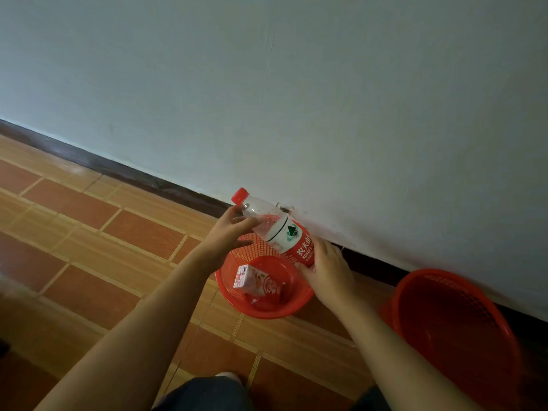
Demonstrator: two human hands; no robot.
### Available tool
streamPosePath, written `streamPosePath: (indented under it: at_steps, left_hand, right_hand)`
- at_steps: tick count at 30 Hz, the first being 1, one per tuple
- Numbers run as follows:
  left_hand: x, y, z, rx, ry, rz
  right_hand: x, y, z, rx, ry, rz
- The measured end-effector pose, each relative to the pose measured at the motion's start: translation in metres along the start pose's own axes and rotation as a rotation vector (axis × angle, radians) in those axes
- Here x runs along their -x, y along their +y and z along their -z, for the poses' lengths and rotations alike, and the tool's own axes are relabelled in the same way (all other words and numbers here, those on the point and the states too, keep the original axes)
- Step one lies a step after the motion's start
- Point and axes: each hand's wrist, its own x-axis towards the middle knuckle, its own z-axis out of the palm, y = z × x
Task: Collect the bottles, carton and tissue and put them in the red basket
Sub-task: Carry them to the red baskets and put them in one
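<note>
A pale blue-grey wall [326,99] fills the upper part of the view, its foot running from nine o'clock down toward four o'clock. A dark skirting board [124,170] lines that foot. Below it lies a floor [98,241] of reddish-brown and orange tiles with light grout lines, spreading from nine to six o'clock. At six o'clock, dark trouser knees [207,394] and a pale shoe tip [226,375] show at the bottom edge.
</note>
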Motion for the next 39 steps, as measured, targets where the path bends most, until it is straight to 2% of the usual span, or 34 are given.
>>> streamPosePath:
  at_steps: [3,7,14,22,29,35,39]
  left_hand:
    - [0.001,-0.005,0.002,0.011,0.118,-0.022]
    - [0.003,-0.008,0.011,0.006,0.172,-0.065]
    - [0.004,-0.025,0.025,-0.158,0.301,-0.161]
    - [-0.015,-0.063,0.011,-0.466,0.311,-0.128]
    - [-0.030,-0.078,-0.007,-0.630,0.288,-0.133]
    - [-0.036,-0.080,-0.010,-0.669,0.283,-0.100]
    - [-0.035,-0.086,-0.005,-0.821,0.293,-0.111]
  right_hand:
    - [-0.002,0.000,-0.003,-0.027,-0.023,0.018]
    - [-0.003,-0.001,-0.008,-0.083,-0.069,-0.012]
    - [0.010,0.009,-0.029,-0.076,-0.230,-0.251]
    - [0.014,0.013,-0.033,-0.083,-0.286,-0.278]
    - [0.016,0.018,-0.038,-0.064,-0.275,-0.267]
    - [0.016,0.021,-0.042,-0.045,-0.270,-0.255]
    - [0.017,0.020,-0.040,-0.056,-0.267,-0.254]
